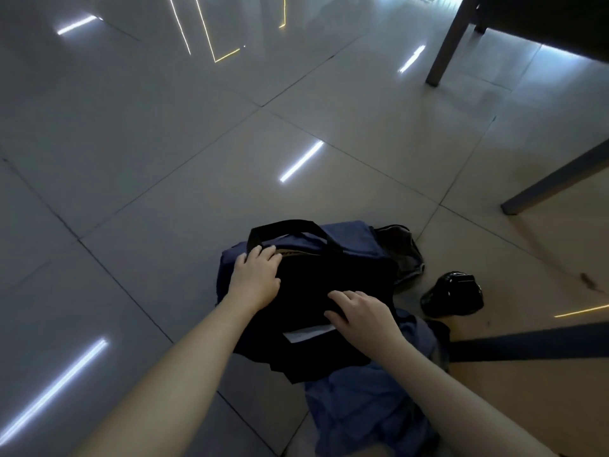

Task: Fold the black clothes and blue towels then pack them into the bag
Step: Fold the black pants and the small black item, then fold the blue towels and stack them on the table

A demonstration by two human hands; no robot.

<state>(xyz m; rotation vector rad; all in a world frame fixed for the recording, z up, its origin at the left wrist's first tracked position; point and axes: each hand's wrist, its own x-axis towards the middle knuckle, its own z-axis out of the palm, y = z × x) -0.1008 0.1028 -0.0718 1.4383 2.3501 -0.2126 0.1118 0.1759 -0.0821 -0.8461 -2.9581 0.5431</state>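
A dark navy bag (349,239) with a black handle (283,225) lies on the tiled floor, its mouth slightly open at the top. Folded black clothes (306,301) with a white label lie across the bag's front, partly at its opening. My left hand (255,275) grips the bag's edge by the opening, just below the handle. My right hand (359,315) presses flat on the black clothes near the label. A blue towel (359,410) lies crumpled on the floor below, under my right forearm.
A grey cloth (405,255) lies bunched behind the bag on the right. A shiny black object (453,293) sits on the floor beside it. Table legs (448,41) stand at the upper right, and a dark bar (527,344) runs along the right. Glossy tiles stretch left.
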